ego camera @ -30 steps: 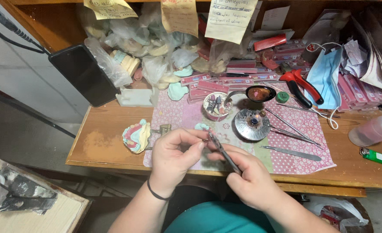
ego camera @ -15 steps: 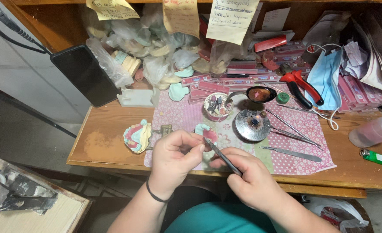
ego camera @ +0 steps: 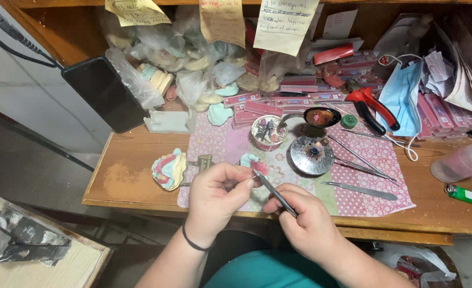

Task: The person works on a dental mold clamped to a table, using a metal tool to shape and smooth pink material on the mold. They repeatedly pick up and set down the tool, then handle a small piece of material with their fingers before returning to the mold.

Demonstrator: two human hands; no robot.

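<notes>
Left hand (ego camera: 214,194) hides most of pink piece (ego camera: 258,166); tool (ego camera: 276,194) handle buried in right hand (ego camera: 305,224).

- A small dental technician's workshop, set up at a worn wooden tabletop (ego camera: 129,176) with a patterned cloth mat (ego camera: 385,176) as the work surface.
- A plaster jaw model with pink wax (ego camera: 168,169) rests on the wood; more casts in plastic bags (ego camera: 193,58) pile up at the back.
- Slim metal hand instruments (ego camera: 361,189), a small round burner (ego camera: 312,156) and a spoon of melted wax (ego camera: 321,117) lie on the mat.
- Handwritten paper notes (ego camera: 286,24) hang above; flat pink boxes (ego camera: 257,106) stack behind.
</notes>
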